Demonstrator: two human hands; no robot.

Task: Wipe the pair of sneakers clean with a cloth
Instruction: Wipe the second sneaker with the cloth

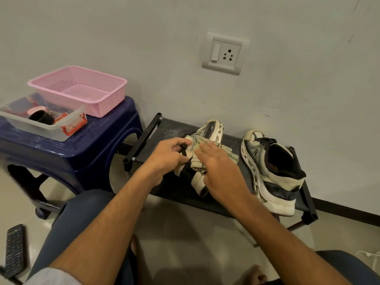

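Wiping step, first sneaker (211, 130): the shoe lies tipped on its side on the low black rack (170, 127), with its white sole edge showing on the far side. Left hand (168, 155): fingers curled, pinching a black strap or lace at the shoe's opening to steady it. Right hand (220, 167): fingers straight and together, palm pressing the cloth (230, 154) against the upper. It grips nothing, and the cloth is bunched beneath it, showing past the fingertips. Second sneaker (273, 171): upright on the same rack, just beside the first on the right, touched by neither hand. Handling note, as judgement: the left-hand pinch looks a light anchor, so firm strokes are best run toward that hand, or the shoe may slide on the rack. A fresh fold of cloth would suit the mesh and the cut-outs in the sole, where grime likely lodges. Also present: blue stool (82, 157) at left, bearing a pink basket (115, 103) and a clear box (41, 129); remote (14, 249) on the floor.
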